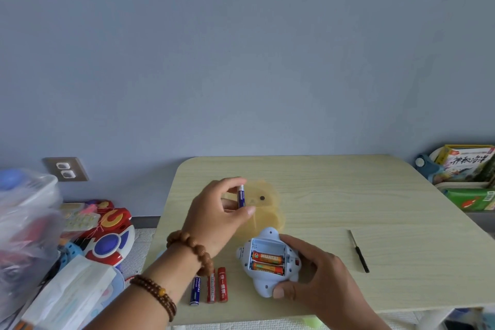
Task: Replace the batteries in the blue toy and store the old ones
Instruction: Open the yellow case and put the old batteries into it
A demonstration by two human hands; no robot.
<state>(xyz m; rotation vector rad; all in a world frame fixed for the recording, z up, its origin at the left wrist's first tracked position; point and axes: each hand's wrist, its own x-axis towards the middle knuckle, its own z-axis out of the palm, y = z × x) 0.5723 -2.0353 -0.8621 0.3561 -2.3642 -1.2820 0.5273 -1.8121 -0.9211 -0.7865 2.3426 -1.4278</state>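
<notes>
The blue toy lies on its back near the table's front edge, its battery bay open with two orange batteries inside and one slot bare. My right hand grips the toy from the right. My left hand holds a blue-and-silver battery upright between thumb and fingers, above and left of the toy. On the table left of the toy lie one blue battery and two red batteries, side by side.
A translucent yellow bear-shaped container sits behind the toy. A small black screwdriver lies to the right on the pale wooden table. Toys, a plastic bag and boxes crowd the floor at left; books stand at far right.
</notes>
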